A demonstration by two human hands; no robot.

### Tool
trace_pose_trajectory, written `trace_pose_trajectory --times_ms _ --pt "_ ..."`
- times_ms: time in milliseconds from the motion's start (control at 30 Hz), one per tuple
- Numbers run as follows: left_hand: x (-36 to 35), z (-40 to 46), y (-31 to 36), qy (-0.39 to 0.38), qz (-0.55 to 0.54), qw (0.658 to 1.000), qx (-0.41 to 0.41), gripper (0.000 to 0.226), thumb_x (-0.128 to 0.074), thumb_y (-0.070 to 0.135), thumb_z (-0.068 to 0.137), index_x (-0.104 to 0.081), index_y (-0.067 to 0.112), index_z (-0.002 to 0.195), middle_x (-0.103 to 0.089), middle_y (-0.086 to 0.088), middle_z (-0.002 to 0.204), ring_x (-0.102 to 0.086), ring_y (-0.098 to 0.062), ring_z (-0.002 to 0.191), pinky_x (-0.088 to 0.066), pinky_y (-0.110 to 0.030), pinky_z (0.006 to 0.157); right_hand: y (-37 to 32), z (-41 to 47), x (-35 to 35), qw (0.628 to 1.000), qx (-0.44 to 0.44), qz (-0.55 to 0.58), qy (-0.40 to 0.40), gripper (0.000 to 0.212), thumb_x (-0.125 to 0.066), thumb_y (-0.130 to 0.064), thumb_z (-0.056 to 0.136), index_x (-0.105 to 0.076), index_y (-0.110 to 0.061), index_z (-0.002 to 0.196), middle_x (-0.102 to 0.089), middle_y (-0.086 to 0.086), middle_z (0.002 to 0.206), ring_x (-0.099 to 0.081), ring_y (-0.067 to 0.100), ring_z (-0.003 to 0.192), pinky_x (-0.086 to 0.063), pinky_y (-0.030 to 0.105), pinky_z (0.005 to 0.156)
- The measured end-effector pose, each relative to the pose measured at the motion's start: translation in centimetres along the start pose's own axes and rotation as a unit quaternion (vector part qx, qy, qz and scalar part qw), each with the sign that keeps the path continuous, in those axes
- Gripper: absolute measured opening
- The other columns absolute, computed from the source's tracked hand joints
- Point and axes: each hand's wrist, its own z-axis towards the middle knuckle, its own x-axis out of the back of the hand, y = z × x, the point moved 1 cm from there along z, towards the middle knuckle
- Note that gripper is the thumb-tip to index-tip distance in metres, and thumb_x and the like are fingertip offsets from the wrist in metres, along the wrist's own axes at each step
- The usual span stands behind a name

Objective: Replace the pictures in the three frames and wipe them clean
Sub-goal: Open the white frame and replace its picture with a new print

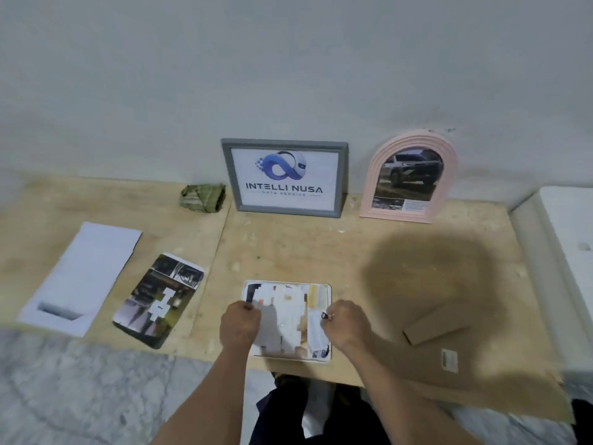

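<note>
Both hands, left hand (pixel 240 322) and right hand (pixel 345 322), pinch the near white frame (pixel 286 319) with closed fingers, apparently steadying it flat on the table (pixel 321 252) to swap its picture.

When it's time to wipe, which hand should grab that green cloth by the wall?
Probably the left hand. The green cloth lies on the left, beside the grey frame. The right hand would have to cross over.

Left hand (pixel 240 326) fisted, knuckles up; right hand (pixel 345 322) curled, fingertips pinched; forearms converging forward.
</note>
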Motion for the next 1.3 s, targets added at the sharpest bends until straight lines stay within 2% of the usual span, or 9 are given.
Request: trace_pose_trajectory --times_ms 100,200,400,600,700,767,933,1033,1300 --pt "0.9 1.1 -1.5 -0.005 0.018 1.000 -0.004 0.024 -0.057 0.020 0.092 -0.074 0.013 0.105 -0.074 -0.012 0.098 -0.066 -0.031 0.086 -0.051 -0.031 0.072 -1.3 -0.4 -0.8 0.999 -0.028 -0.008 -0.028 0.013 -0.048 -0.030 0.072 -0.051 -0.018 0.069 -0.061 0.002 0.084 -0.063 0.027 0.080 -0.048 0.029 0.062" --pt "0.8 1.4 -2.6 -0.008 0.034 0.999 -0.016 0.022 -0.057 0.024 0.092 -0.074 0.016 0.105 -0.074 -0.010 0.100 -0.066 -0.031 0.090 -0.046 -0.028 0.071 -2.8 -0.6 -1.6 0.997 -0.064 -0.011 -0.040 0.015 -0.053 -0.023 0.079 -0.058 -0.014 0.089 -0.065 0.005 0.094 -0.061 0.025 0.080 -0.048 0.028 0.066" --pt "0.8 1.5 -1.8 0.015 0.026 1.000 -0.007 0.017 -0.063 0.033 0.086 -0.070 0.021 0.078 -0.069 -0.001 0.079 -0.062 -0.026 0.075 -0.052 -0.030 0.071 -5.0 -1.4 -3.2 0.988 -0.152 0.003 0.022 0.028 -0.056 -0.031 0.082 -0.060 -0.015 0.105 -0.063 0.003 0.106 -0.062 0.024 0.100 -0.041 0.026 0.069" --pt "0.1 1.9 -1.7 0.026 -0.029 0.999 0.031 0.014 -0.064 0.024 0.085 -0.075 0.021 0.094 -0.070 -0.004 0.085 -0.064 -0.030 0.081 -0.049 -0.030 0.071 -4.0 -0.5 -4.5 0.959 -0.226 0.160 0.066 0.032 -0.057 -0.036 0.065 -0.064 -0.014 0.087 -0.067 0.003 0.087 -0.066 0.026 0.081 -0.055 0.032 0.071" --pt "-0.3 1.7 -1.6 0.010 0.001 0.999 0.030 0.017 -0.060 0.026 0.087 -0.074 0.019 0.094 -0.070 -0.005 0.086 -0.065 -0.030 0.082 -0.052 -0.030 0.072 -3.6 -0.8 -3.7 0.957 -0.187 0.213 0.058 0.017 -0.060 -0.025 0.071 -0.057 -0.012 0.059 -0.054 0.003 0.058 -0.054 0.020 0.053 -0.041 0.023 0.048" --pt "-0.5 1.3 -1.4 -0.006 0.000 1.000 0.027 0.015 -0.061 0.026 0.084 -0.072 0.023 0.094 -0.067 -0.001 0.085 -0.061 -0.026 0.080 -0.046 -0.028 0.071 -3.2 -0.8 -3.5 0.955 -0.161 0.244 0.048 0.033 -0.062 -0.017 0.071 -0.042 -0.013 0.045 -0.038 0.002 0.046 -0.038 0.018 0.042 -0.027 0.024 0.045" --pt "-0.9 1.0 -1.8 -0.042 -0.016 0.999 0.005 0.018 -0.061 0.021 0.085 -0.071 0.024 0.100 -0.072 -0.002 0.103 -0.061 -0.022 0.087 -0.045 -0.026 0.074 -2.5 -1.1 -2.2 0.929 -0.141 0.342 -0.007 0.037 -0.069 -0.010 0.075 -0.035 -0.016 0.060 -0.032 0.000 0.058 -0.035 0.016 0.052 -0.026 0.026 0.051" --pt "-0.5 0.5 -1.9 -0.065 -0.067 0.996 -0.002 0.013 -0.064 0.017 0.084 -0.071 0.018 0.095 -0.069 -0.002 0.102 -0.061 -0.023 0.092 -0.043 -0.025 0.078 -1.7 -1.3 -1.2 0.895 -0.137 0.425 -0.002 0.025 -0.073 -0.004 0.077 -0.049 -0.012 0.080 -0.052 0.004 0.073 -0.054 0.019 0.067 -0.042 0.028 0.057" --pt "0.0 -0.6 -3.6 -0.067 -0.104 0.992 -0.006 0.009 -0.066 0.017 0.086 -0.064 0.014 0.094 -0.064 -0.003 0.097 -0.058 -0.023 0.090 -0.048 -0.033 0.083 -1.2 -1.3 -0.3 0.915 -0.120 0.385 0.008 0.022 -0.076 -0.008 0.076 -0.055 -0.013 0.070 -0.059 0.005 0.072 -0.059 0.023 0.074 -0.047 0.037 0.070"
